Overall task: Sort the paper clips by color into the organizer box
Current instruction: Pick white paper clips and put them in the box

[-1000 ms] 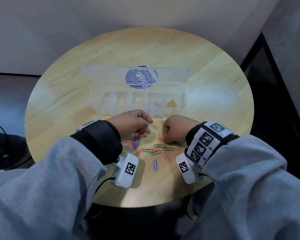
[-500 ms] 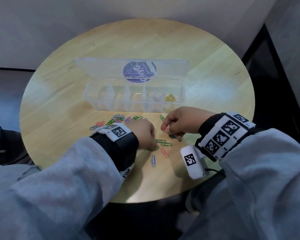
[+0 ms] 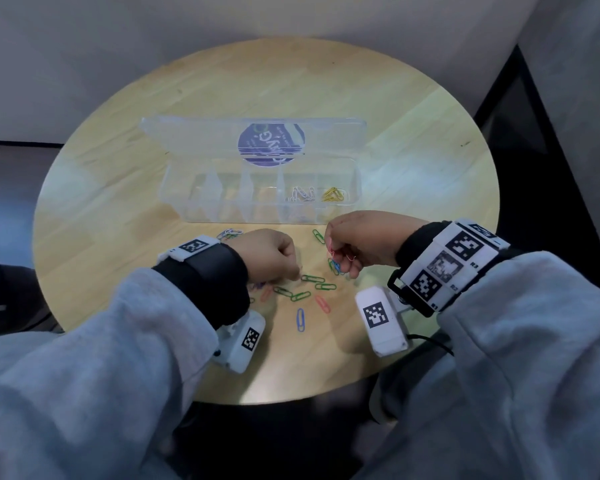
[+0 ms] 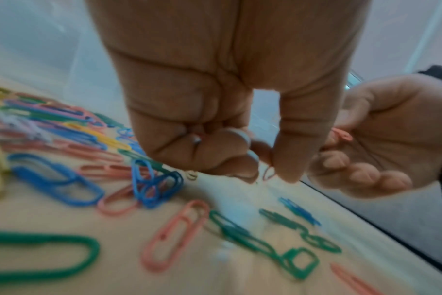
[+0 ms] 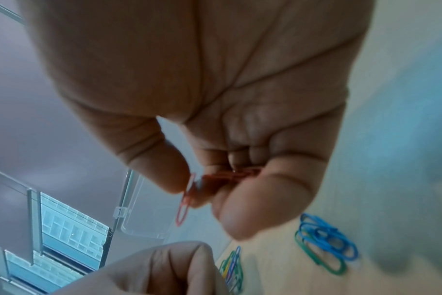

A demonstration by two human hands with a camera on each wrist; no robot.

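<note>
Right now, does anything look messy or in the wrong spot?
Yes. Loose coloured paper clips lie mixed across the round wooden table, unsorted. The clear plastic organizer box holds only white clips and yellow clips. Nothing looks broken.

The left hand [image 3: 269, 256] hides part of the loose paper clips [image 3: 305, 289]; whatever its curled fingertips [image 4: 240, 139] pinch is blurred, possibly 1 pink clip [image 4: 268, 173].
</note>
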